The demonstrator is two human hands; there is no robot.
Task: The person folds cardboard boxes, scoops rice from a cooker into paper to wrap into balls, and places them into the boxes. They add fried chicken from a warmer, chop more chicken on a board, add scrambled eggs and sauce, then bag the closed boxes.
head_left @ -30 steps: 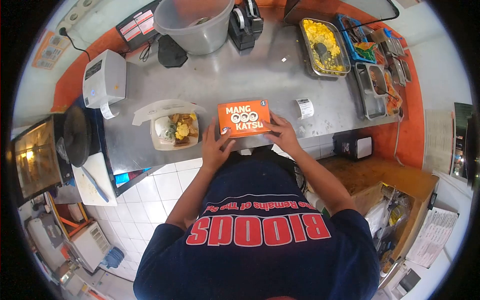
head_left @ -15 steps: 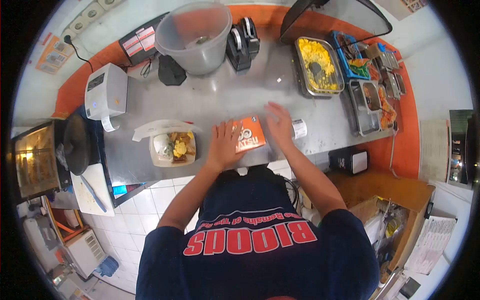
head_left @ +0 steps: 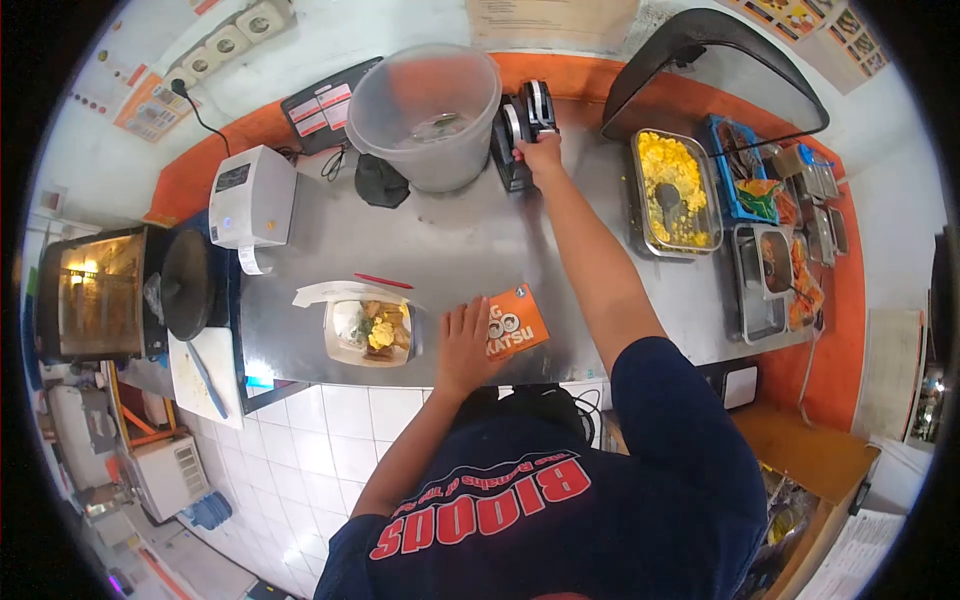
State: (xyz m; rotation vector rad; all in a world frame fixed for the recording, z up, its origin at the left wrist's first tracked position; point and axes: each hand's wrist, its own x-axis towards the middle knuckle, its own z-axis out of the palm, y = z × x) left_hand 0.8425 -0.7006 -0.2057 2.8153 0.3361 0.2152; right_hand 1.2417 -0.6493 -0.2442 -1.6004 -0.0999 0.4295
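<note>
My left hand [head_left: 466, 345] lies with fingers spread over the left side of an orange printed food box [head_left: 517, 322], which is closed and near the counter's front edge. My right hand [head_left: 541, 155] is stretched to the back of the counter, its fingers closed at the front of a black tape dispenser [head_left: 540, 108]. A second tape dispenser [head_left: 510, 160] stands against its left side. My fingers partly hide what they pinch there. Left of the orange box, an open food box [head_left: 370, 330] shows white and yellow food inside. A red pen [head_left: 384, 281] lies behind it.
A large clear bucket [head_left: 425, 120] stands left of the dispensers. A label printer [head_left: 252, 198] is at the left. At the right are a tray of yellow food [head_left: 677, 190], a blue basket [head_left: 742, 165] and metal containers [head_left: 765, 280]. A knife [head_left: 207, 383] lies on a cutting board.
My right hand has moved from beside the orange box forward to the tape dispensers. My left hand stays on the orange box. The view has shifted, and the red pen shows more fully.
</note>
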